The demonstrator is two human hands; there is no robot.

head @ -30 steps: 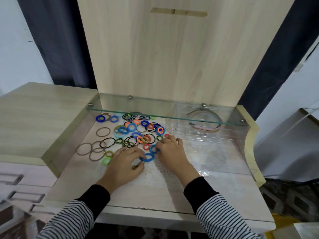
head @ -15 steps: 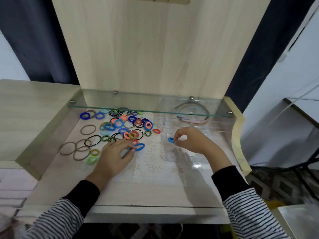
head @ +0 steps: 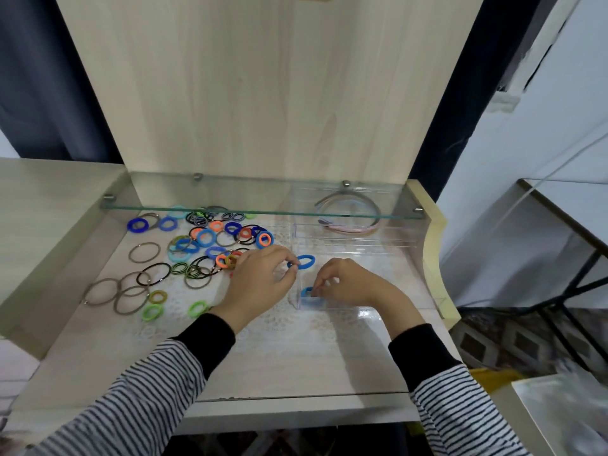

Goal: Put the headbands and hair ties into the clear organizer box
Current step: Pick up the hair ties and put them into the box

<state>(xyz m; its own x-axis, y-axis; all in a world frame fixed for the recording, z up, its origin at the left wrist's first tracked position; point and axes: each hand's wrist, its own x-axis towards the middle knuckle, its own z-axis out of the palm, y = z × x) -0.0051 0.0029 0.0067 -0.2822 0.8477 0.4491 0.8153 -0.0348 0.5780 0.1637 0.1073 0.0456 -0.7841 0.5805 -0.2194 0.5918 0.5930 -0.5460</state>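
A clear organizer box lies on the right half of the desk, with headbands in its far compartment. My left hand pinches a blue hair tie and holds it over the box's left wall. My right hand is inside the near left compartment, its fingertips pinching a second blue hair tie low in that corner. A heap of coloured hair ties is spread to the left of the box.
A glass shelf runs across the back above the ties and the box. Thin grey and black loops and green ties lie at the left. A raised wooden ledge borders the left side and a curved rim the right.
My left hand has lifted a blue tie from the heap and carried it right to the box. My right hand has lowered its blue tie into the near left compartment. The view shifted.
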